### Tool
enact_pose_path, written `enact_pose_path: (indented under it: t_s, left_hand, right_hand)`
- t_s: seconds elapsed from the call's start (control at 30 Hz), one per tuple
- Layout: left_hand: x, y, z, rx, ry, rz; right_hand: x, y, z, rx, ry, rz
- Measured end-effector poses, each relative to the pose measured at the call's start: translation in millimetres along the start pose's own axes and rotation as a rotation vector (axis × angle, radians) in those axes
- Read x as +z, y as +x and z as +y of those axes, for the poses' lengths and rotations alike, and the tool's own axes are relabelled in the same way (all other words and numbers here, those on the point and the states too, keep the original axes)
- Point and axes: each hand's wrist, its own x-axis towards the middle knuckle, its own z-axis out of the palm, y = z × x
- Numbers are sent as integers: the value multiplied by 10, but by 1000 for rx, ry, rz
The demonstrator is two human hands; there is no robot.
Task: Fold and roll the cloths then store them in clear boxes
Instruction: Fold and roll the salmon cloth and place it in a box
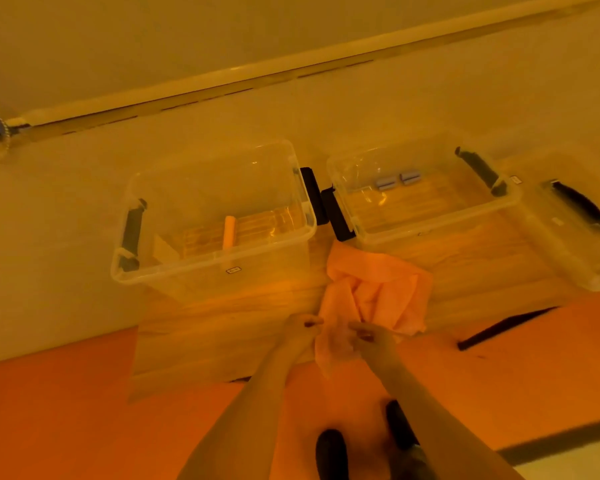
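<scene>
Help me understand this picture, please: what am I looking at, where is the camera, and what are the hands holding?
There is no machine here, only a person working with bare hands. The single picture comes from a wide-angle camera worn on the person's head, looking forward and down, so the arms reach in from the bottom edge. The left hand and right hand both pinch the near edge of a pink cloth, which is crumpled and not yet folded. It lies on a low wooden table. Two clear boxes with dark handles stand on it. The left box holds one rolled cloth. The right box holds two small grey rolls. A clear lid lies further right. Dark shoes show on the orange floor.
</scene>
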Motion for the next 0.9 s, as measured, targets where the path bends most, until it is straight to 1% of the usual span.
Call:
enact_pose_path:
  t_s: [0.17, 0.33, 0.43, 0.57, 0.67, 0.73, 0.83, 0.9]
  left_hand:
    - [-48, -97, 89, 61, -52, 98]
    - [-1, -208, 296, 106, -161, 111]
    - [19, -291, 572, 168, -215, 108]
    - [90, -373, 992, 267, -279, 95]
    - [203, -385, 1261, 294, -284, 99]
    - [310, -368, 1387, 311, -276, 71]
    - [508, -326, 1466, 280, -281, 39]
    - [647, -282, 1450, 226, -295, 65]
  right_hand:
    - [-73, -62, -214, -71, 36, 72]
    - [-308, -72, -460, -157, 17, 157]
    - [-525, -84, -660, -210, 77, 179]
    - [-934, -35, -878, -335, 26, 162]
    - [-1266, 56, -980, -345, 35, 143]
    - [-1486, 146, -1013, -340, 46, 109]
    - [-1792, 297, -978, -311, 17, 89]
    - [-1962, 408, -908, -280, -16, 76]
